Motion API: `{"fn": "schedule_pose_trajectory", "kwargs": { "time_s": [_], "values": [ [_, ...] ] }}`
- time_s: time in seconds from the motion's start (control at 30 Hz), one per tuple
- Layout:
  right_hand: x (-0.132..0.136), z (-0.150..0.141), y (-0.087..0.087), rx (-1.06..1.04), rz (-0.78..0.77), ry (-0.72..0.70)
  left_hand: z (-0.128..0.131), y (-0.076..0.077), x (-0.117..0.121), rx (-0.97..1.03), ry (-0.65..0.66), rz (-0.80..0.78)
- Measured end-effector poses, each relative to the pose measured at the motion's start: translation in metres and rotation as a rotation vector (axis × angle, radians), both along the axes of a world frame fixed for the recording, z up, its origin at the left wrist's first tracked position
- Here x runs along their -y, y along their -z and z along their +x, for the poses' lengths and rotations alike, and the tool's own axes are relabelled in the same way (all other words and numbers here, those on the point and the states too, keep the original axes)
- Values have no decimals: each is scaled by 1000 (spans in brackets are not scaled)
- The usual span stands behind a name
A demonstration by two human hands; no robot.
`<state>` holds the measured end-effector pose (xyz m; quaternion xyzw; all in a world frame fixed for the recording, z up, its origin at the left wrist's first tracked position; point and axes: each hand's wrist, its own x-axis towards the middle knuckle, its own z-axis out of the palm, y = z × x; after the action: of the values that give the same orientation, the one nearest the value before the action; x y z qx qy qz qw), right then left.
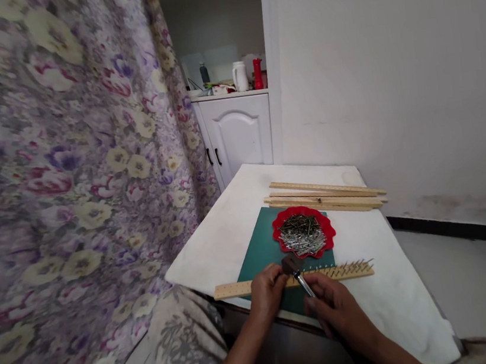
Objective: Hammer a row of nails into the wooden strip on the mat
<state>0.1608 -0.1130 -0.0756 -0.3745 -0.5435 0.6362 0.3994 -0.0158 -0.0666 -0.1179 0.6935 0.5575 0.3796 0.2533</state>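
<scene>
My right hand is wrapped round the handle of a hammer, whose dark head is over a wooden strip. Beside the hammer head, my left hand is closed in a pinch at the strip; whatever its fingertips hold is hidden. Several nails stand tilted in the right part of the strip, while its left end shows small holes. Under the strip lies a green mat. Just beyond it, a red scalloped dish holds a heap of loose nails, some silver and some dark.
Several wooden strips lie at the back right of the white table. A floral curtain hangs close on the left, and a wall rises on the right. A white cabinet stands behind, with a white jug on top.
</scene>
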Motion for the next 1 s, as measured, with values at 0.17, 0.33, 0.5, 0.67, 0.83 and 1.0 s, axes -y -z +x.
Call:
{"fn": "schedule_pose_trajectory", "kwargs": {
  "time_s": [0.17, 0.33, 0.5, 0.67, 0.83, 1.0],
  "values": [
    [0, 10, 0, -45, 42, 54, 0, -5, 0, -16, 19, -13],
    [-4, 37, -9, -19, 95, 177, -13, -15, 3, -206, 61, 54],
    [-12, 65, -23, -34, 163, 275, -20, -14, 6, -356, 78, 64],
    [-15, 79, -32, -59, 190, 342, -7, -11, 5, -337, 114, 34],
    [-16, 82, -32, -71, 180, 356, 13, -14, -1, -338, 119, 16],
    [-18, 80, -31, -73, 160, 332, 23, -13, -6, -342, 115, 1]
  ]
}}
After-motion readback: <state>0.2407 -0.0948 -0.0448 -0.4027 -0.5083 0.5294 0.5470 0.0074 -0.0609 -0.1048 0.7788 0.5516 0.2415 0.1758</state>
